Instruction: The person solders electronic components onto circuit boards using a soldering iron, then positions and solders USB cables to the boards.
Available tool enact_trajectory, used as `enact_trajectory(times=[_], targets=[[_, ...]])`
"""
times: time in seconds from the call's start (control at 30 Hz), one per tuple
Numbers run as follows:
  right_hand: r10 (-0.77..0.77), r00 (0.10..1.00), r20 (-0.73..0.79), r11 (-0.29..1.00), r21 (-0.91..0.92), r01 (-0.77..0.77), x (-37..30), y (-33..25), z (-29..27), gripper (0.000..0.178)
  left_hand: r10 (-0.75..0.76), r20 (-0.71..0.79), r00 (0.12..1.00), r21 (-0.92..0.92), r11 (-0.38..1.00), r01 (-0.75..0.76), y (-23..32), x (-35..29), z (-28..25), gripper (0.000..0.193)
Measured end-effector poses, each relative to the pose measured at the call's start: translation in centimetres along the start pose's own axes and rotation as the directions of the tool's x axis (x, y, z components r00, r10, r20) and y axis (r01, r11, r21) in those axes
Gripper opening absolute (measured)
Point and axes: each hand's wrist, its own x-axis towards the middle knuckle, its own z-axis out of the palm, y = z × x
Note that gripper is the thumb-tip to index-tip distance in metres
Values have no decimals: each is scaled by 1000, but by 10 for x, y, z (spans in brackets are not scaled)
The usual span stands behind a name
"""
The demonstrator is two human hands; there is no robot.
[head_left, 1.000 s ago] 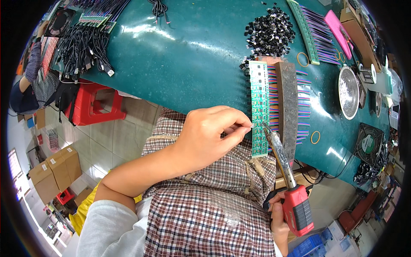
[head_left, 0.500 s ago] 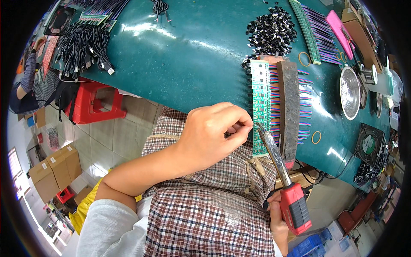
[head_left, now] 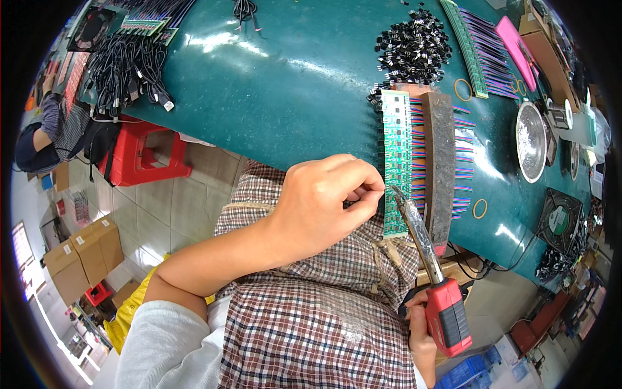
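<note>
My left hand point(head_left: 330, 202) is closed in a pinch at the left edge of a green circuit board panel point(head_left: 396, 155). What its fingertips hold is hidden. My right hand point(head_left: 421, 327), low at the right, grips a soldering iron point(head_left: 447, 311) with a red and black handle. Its metal shaft slants up to the left, and the tip meets the board close beside my left fingertips. Thin coloured wires point(head_left: 463, 159) run out from the panel's right side, under a long dark weight bar point(head_left: 438, 162). Small black connectors line part of the panel's left edge.
Loose black connectors point(head_left: 413, 48) are heaped behind the panel. Another wired panel point(head_left: 465, 48), a metal bowl point(head_left: 531, 141) and a fan point(head_left: 560, 219) lie to the right. Black cables point(head_left: 129, 74) and a red stool point(head_left: 139, 155) are at the left, near another person point(head_left: 45, 129).
The panel and table appear shifted very slightly right in the picture. My left hand stays pinched, and the iron's tip remains at the board with barely any movement.
</note>
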Motion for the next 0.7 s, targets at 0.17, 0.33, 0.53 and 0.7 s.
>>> enact_trajectory(times=[0.17,0.33,0.53,0.7], targets=[[25,1000,-8,999,21,-25,5,-9,1,17,8,-3,1000,7,1000,-8,0,0,0,13],[73,997,2,997,28,-73,4,-11,1,16,11,-3,1000,18,1000,-11,-1,0,1,12],[13,1000,-14,1000,-16,-13,-1,-2,-2,15,6,-1,1000,18,1000,-6,0,1,1,12],[-8,1000,-12,1000,25,9,1,-1,0,14,10,-6,1000,28,1000,-10,0,0,1,12]])
